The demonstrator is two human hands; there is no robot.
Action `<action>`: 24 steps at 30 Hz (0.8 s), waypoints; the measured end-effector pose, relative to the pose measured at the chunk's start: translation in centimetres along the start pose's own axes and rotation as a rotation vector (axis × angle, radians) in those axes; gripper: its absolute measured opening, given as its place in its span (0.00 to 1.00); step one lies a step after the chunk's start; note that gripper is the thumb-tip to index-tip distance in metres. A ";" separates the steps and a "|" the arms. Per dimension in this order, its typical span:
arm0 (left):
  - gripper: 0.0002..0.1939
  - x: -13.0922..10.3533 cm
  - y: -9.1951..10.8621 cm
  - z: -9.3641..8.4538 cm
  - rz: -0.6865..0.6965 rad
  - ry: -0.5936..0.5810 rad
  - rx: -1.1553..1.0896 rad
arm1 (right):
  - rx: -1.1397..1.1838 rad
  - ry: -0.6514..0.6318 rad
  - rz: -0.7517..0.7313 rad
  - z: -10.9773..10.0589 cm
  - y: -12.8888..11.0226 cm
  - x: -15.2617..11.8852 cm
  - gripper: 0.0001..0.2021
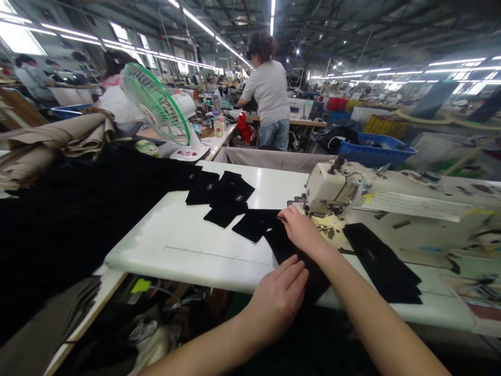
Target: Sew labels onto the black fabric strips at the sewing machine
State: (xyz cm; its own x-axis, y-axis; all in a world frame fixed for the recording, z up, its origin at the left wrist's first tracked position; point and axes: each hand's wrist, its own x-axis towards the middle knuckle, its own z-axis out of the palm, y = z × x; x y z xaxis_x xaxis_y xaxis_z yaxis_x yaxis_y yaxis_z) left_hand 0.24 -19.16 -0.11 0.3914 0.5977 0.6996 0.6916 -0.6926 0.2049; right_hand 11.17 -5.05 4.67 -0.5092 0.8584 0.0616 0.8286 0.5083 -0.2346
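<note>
Forearms (373,313) lead to hands (278,293) over black cloth (281,243).

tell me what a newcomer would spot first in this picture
Probably the big fan with a bright green rim, beyond the smooth white tabletop, left of centre. Next, perhaps, the cream metal sewing machine on the right, with the bare left hand and right hand at dark black fabric before it. Flat black cloth pieces, some with small pale labels, trail leftward across the tabletop.
</note>
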 end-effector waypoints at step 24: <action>0.09 -5.7 -2.7 -4.0 0.146 -0.394 -0.232 | -0.157 -0.084 -0.046 1.0 -2.6 3.1 0.14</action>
State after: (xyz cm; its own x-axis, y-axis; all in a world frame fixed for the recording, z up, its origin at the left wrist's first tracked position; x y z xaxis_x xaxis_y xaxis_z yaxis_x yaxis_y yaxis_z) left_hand -6.29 -22.37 -1.90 0.7055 0.5642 0.4289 0.4760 -0.8256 0.3031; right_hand 7.24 -3.76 4.49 -0.5594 0.8288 -0.0143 0.8270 0.5568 -0.0782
